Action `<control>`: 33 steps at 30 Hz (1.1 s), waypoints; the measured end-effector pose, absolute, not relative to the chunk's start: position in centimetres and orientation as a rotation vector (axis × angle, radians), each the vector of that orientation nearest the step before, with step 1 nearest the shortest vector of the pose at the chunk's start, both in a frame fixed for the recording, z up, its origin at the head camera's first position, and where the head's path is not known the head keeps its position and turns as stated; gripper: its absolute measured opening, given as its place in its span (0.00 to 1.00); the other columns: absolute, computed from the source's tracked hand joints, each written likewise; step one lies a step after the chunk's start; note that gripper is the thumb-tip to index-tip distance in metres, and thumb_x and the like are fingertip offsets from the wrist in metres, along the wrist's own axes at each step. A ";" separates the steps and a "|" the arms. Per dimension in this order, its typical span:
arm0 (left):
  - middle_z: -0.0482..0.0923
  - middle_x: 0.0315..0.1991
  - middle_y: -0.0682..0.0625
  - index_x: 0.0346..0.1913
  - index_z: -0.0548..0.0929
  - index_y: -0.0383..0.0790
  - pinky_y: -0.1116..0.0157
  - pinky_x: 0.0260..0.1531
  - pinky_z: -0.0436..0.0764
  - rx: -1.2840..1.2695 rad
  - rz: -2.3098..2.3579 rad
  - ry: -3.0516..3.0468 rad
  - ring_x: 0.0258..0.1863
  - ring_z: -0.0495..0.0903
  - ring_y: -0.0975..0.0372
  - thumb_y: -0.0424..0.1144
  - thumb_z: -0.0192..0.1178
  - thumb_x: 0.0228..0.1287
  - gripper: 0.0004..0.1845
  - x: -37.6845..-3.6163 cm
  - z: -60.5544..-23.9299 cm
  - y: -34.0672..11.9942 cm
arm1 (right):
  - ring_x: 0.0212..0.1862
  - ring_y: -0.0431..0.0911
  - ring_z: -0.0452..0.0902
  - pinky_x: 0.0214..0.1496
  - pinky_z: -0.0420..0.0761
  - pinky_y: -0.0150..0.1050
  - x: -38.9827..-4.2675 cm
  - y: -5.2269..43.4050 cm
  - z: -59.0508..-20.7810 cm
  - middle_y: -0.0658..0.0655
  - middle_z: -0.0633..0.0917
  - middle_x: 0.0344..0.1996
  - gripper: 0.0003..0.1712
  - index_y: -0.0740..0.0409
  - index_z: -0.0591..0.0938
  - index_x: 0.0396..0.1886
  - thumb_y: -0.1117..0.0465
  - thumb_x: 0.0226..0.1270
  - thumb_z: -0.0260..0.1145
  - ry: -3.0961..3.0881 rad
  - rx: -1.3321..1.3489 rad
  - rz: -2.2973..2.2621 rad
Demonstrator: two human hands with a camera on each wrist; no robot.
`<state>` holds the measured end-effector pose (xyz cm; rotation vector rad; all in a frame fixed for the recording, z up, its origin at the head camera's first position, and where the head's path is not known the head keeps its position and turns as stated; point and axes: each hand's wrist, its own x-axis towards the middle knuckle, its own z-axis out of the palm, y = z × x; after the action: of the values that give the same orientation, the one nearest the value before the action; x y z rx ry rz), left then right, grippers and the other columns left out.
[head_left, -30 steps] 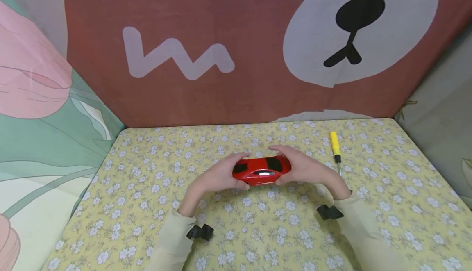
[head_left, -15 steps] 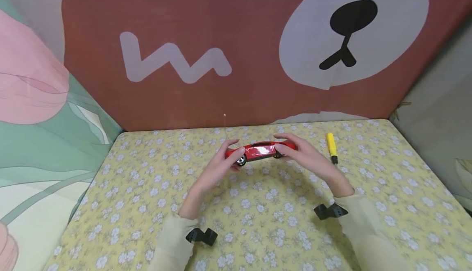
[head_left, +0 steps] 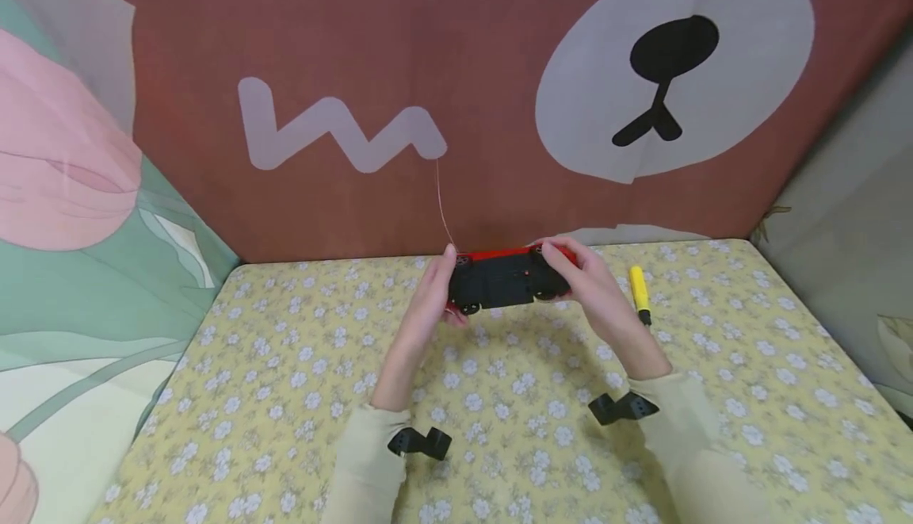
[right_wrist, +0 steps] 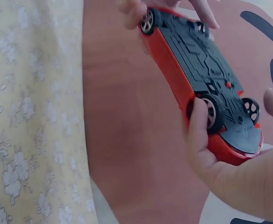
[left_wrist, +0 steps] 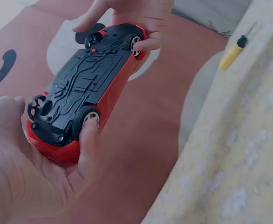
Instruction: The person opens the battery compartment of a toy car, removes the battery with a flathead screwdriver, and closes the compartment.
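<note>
The red toy sports car with the black moulded plastic underside point(head_left: 508, 281) is held up in the air above the far edge of the yellow flowered tablecloth point(head_left: 499, 429), turned so its belly faces you. Your left hand point(head_left: 437, 294) cups one end, thumb curled against a wheel; your right hand point(head_left: 579, 282) clamps the other end the same way. Judge it light and rigid, the glossy shell a little slick, so keep your hold at the two ends by the wheels and off the thin trim. Only the head view shows the fine thread point(head_left: 442, 203) rising from the car, and the yellow-handled screwdriver point(head_left: 638, 292) lying near the far right corner. The wrist views instead show the chassis ribs, a small red spot point(left_wrist: 93, 50) and your thumb on the tyre point(right_wrist: 211, 112).
</note>
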<state>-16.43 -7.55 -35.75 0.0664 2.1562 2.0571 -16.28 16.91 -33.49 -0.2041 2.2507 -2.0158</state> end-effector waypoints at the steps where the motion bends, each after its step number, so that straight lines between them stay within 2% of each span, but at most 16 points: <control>1: 0.79 0.48 0.38 0.69 0.69 0.42 0.58 0.30 0.87 0.075 2.075 2.149 0.28 0.86 0.51 0.68 0.46 0.76 0.36 -16.5 -35.6 -7.4 | 0.49 0.46 0.80 0.45 0.85 0.38 -16.2 16.9 -33.4 0.64 0.75 0.61 0.31 0.65 0.70 0.72 0.49 0.82 0.58 2.244 -0.195 -2.053; 5: 0.77 0.58 0.40 0.72 0.69 0.44 0.52 0.44 0.87 0.072 2.140 2.114 0.46 0.85 0.50 0.62 0.52 0.78 0.32 -16.7 -35.2 -6.6 | 0.47 0.46 0.82 0.41 0.87 0.39 -16.2 16.8 -33.4 0.61 0.76 0.58 0.29 0.65 0.72 0.70 0.52 0.79 0.63 2.240 -0.152 -2.149; 9: 0.76 0.61 0.40 0.71 0.70 0.41 0.52 0.53 0.82 0.051 2.201 2.126 0.55 0.80 0.50 0.55 0.56 0.78 0.29 -16.8 -35.1 -6.0 | 0.41 0.45 0.84 0.34 0.88 0.39 -16.2 16.7 -33.6 0.59 0.79 0.51 0.27 0.67 0.75 0.66 0.52 0.79 0.63 2.229 -0.108 -2.183; 13: 0.74 0.65 0.40 0.74 0.67 0.41 0.54 0.49 0.84 0.067 2.282 2.093 0.59 0.79 0.48 0.47 0.59 0.77 0.28 -16.6 -35.1 -5.7 | 0.36 0.46 0.85 0.30 0.88 0.41 -16.3 16.7 -33.9 0.58 0.80 0.46 0.26 0.69 0.75 0.64 0.53 0.79 0.63 2.215 -0.097 -2.185; 17: 0.72 0.66 0.39 0.75 0.66 0.43 0.50 0.40 0.88 0.122 2.342 2.039 0.56 0.81 0.42 0.41 0.58 0.78 0.27 -16.6 -35.0 -5.7 | 0.38 0.46 0.86 0.30 0.88 0.44 -16.4 16.8 -33.9 0.59 0.80 0.47 0.25 0.70 0.74 0.65 0.56 0.79 0.63 2.196 -0.119 -2.209; 23: 0.71 0.65 0.38 0.74 0.69 0.44 0.50 0.34 0.89 0.139 2.367 2.033 0.51 0.83 0.41 0.40 0.57 0.78 0.25 -16.6 -35.0 -5.8 | 0.43 0.46 0.86 0.32 0.88 0.44 -16.5 16.7 -33.7 0.64 0.77 0.56 0.26 0.69 0.72 0.69 0.59 0.79 0.63 2.169 -0.141 -2.224; 33: 0.73 0.64 0.38 0.70 0.73 0.42 0.52 0.33 0.89 0.117 2.356 2.016 0.52 0.83 0.42 0.41 0.58 0.78 0.22 -16.6 -35.1 -5.5 | 0.44 0.45 0.85 0.34 0.89 0.48 -16.4 17.1 -33.8 0.65 0.76 0.57 0.26 0.70 0.72 0.68 0.58 0.80 0.62 2.235 -0.116 -2.175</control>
<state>-16.62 -5.50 -35.07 0.1167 2.0164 2.3559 -16.43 17.14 -33.83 -0.1157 2.2346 -2.1748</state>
